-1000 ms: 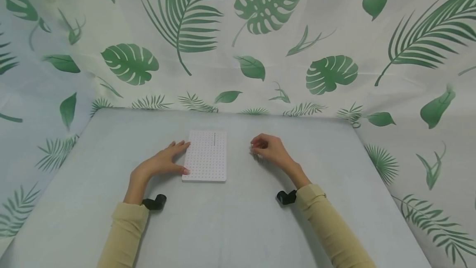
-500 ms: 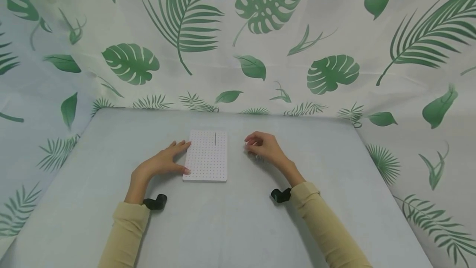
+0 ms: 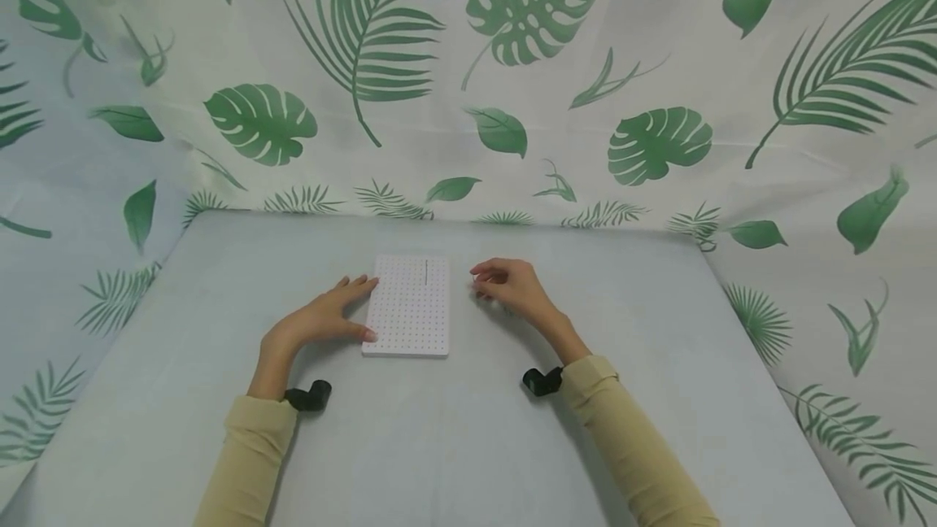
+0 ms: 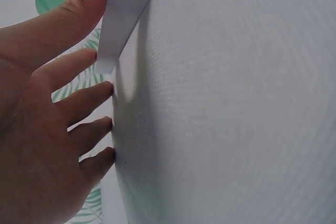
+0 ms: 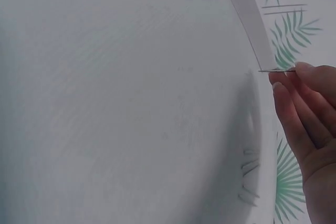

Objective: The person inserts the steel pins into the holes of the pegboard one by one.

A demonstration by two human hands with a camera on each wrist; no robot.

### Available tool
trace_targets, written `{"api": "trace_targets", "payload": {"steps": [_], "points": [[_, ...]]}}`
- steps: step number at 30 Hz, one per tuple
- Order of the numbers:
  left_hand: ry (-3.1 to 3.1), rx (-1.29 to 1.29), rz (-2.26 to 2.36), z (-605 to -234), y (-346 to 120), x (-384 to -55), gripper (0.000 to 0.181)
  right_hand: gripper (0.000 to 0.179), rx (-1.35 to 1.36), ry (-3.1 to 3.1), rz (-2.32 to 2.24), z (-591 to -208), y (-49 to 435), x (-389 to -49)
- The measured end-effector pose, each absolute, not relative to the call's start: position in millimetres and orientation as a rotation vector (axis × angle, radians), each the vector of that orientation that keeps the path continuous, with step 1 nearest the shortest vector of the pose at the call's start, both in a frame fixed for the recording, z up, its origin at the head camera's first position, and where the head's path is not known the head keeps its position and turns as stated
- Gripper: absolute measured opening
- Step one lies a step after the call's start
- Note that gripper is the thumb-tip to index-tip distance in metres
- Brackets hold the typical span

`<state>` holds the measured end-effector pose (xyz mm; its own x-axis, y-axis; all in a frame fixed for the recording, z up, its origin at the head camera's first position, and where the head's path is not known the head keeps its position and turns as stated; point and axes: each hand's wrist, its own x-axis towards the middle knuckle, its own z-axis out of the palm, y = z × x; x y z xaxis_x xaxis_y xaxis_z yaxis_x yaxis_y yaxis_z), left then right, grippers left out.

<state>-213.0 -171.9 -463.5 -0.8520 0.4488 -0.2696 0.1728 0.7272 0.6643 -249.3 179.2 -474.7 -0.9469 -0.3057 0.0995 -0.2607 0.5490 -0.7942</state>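
A white board [image 3: 407, 307] dotted with rows of small holes lies on the table. Thin dark pins [image 3: 427, 272] stand up from its far right part; the right wrist view shows two of these pins [image 5: 283, 10] side by side. My left hand [image 3: 322, 317] rests at the board's left side, its spread thumb and fingertips touching the edge. To the right of the board, my right hand [image 3: 516, 287] pinches a thin metal pin [image 5: 277, 71] between thumb and fingertips. Under that hand, several thin bent metal pieces [image 5: 249, 176] lie on the table.
A pale cloth covers the table [image 3: 439, 446]. Behind it and at both sides hangs a white curtain [image 3: 417, 161] printed with green leaves. A small black camera [image 3: 316, 396] is strapped to the left wrist, another camera [image 3: 542, 381] to the right.
My right hand has moved left, closer to the board, with the metal pin between its fingertips. The left hand stays against the board, and the view has shifted slightly.
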Motion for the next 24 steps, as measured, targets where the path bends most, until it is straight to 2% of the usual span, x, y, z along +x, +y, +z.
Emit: {"api": "trace_targets", "payload": {"steps": [24], "points": [[2.512,0.461,0.905,-466.2,-170.8,-213.9,0.099,0.017,-0.527,2.597,-1.527,-470.9,150.3,-252.4]]}}
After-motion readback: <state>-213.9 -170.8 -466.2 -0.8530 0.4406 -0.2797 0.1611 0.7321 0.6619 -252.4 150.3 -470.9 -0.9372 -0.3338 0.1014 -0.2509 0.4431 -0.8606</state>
